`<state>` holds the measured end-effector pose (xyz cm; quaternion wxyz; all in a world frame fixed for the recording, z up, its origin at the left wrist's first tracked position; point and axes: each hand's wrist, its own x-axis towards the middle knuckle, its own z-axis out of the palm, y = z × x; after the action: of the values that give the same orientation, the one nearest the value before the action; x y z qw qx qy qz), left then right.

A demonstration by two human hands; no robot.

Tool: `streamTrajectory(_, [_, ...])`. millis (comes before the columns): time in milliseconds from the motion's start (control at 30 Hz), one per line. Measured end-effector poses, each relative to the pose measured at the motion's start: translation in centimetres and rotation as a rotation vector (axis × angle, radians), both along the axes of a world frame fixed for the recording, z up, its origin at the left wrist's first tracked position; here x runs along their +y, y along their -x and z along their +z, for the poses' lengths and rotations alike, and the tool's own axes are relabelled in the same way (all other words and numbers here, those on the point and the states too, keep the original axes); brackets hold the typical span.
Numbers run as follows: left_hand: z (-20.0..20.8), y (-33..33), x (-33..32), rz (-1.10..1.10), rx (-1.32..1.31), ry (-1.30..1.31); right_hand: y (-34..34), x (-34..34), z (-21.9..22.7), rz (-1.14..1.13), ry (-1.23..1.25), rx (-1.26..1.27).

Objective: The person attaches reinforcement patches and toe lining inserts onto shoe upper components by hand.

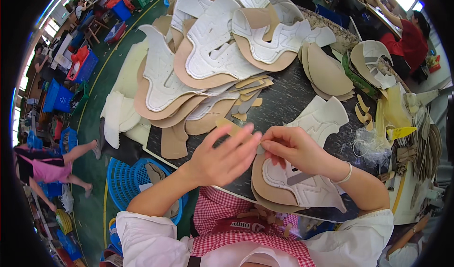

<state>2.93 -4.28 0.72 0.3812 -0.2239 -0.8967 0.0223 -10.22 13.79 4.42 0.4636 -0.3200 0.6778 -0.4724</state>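
Note:
My left hand (222,156) is raised over the table's near edge, fingers partly stretched and slightly blurred. A beige strip (228,125) sticks out between those fingers. Beside it, my right hand (295,146) pinches thumb and forefinger together at the left fingertips; a tiny greyish bit shows there, too small to name. Under my right hand lies a white shoe upper piece with tan lining (309,193), on top of similar pieces. A grey strip (300,177) rests on it, partly below my right hand. Loose beige and grey strips (250,94) lie beyond my hands.
Stacked white-and-tan upper pieces (213,45) fill the table's far left. Rounded beige pieces (326,71) and clear plastic wrap (373,146) sit to the right. A blue basket (125,184) stands at the lower left. A person in pink (42,165) is in the aisle; another in red (402,42) sits far right.

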Motion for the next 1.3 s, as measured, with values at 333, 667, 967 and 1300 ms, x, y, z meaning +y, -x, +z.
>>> streamTrajectory(333, [2.3,-0.2,1.8,-0.271,-0.406,-1.014,-1.6,3.8,3.4,-0.193,0.105,0.373])
streamTrajectory(667, [3.6,-0.5,4.4,-0.714,-0.735,-2.336,-6.4,8.2,0.9,0.188,0.121,0.587])
streamTrajectory(967, [3.9,1.8,7.3,-0.520,-0.955,-0.890,-4.6,10.6,2.3,0.044,0.147,0.524])
streamTrajectory(1300, [1.4,7.5,6.3,-0.233,-1.129,-1.018,0.7,10.2,-3.4,-0.316,-0.005,0.819])
